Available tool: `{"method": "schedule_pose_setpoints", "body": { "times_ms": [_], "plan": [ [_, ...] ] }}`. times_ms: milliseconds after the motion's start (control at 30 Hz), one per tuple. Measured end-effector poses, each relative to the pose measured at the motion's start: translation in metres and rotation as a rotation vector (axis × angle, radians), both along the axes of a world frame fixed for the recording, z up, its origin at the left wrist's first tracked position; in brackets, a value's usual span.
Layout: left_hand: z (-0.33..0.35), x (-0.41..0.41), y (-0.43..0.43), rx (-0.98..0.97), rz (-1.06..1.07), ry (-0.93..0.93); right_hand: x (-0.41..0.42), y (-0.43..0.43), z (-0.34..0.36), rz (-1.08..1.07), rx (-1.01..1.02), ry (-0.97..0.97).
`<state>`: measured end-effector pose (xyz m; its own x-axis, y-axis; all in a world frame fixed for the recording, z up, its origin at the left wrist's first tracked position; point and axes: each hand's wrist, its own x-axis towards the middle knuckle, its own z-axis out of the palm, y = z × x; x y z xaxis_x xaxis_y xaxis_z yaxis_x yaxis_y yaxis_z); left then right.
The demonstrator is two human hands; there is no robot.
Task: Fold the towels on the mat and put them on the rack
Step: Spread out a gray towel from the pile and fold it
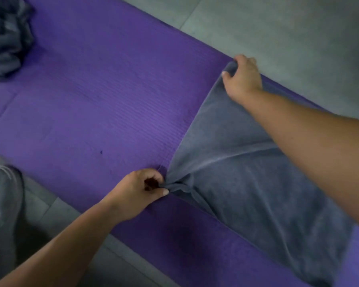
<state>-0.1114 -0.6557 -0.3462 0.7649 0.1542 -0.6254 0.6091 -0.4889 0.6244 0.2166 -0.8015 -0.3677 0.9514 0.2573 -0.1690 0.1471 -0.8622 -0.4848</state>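
Head view: grey towel (pixel 247 172) spread on purple mat (pixel 102 100) at 4 o'clock, unfolded. Left hand (pixel 141 189) pinches near corner, right hand (pixel 241 76) grips far corner. Crumpled towel pile (pixel 6 36) at 10 o'clock untouched. Rack unseen. Judgement: task barely started.

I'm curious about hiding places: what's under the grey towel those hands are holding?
The purple mat lies under the grey towel and shows past its edges. Anything else beneath it is covered.
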Motion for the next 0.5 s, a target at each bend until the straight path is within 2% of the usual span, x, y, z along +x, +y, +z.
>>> {"method": "schedule_pose_setpoints", "body": {
  "times_ms": [133,233,300,433,500],
  "plan": [
    [-0.001,-0.011,0.003,-0.005,0.141,0.016,0.015,0.010,-0.005,-0.111,-0.076,0.038],
    [-0.002,-0.022,-0.001,-0.156,0.345,0.040,0.023,0.016,-0.003,-0.169,-0.138,0.092],
    [0.000,-0.027,-0.003,-0.282,0.532,0.030,0.026,0.024,-0.003,-0.185,-0.056,0.119],
    [0.005,-0.031,0.016,-0.602,1.083,-0.047,0.044,0.040,-0.018,-0.227,0.154,0.135],
    [0.006,-0.032,0.036,-0.670,1.220,-0.076,0.055,0.057,-0.027,-0.209,0.187,0.124]
  ]
}}
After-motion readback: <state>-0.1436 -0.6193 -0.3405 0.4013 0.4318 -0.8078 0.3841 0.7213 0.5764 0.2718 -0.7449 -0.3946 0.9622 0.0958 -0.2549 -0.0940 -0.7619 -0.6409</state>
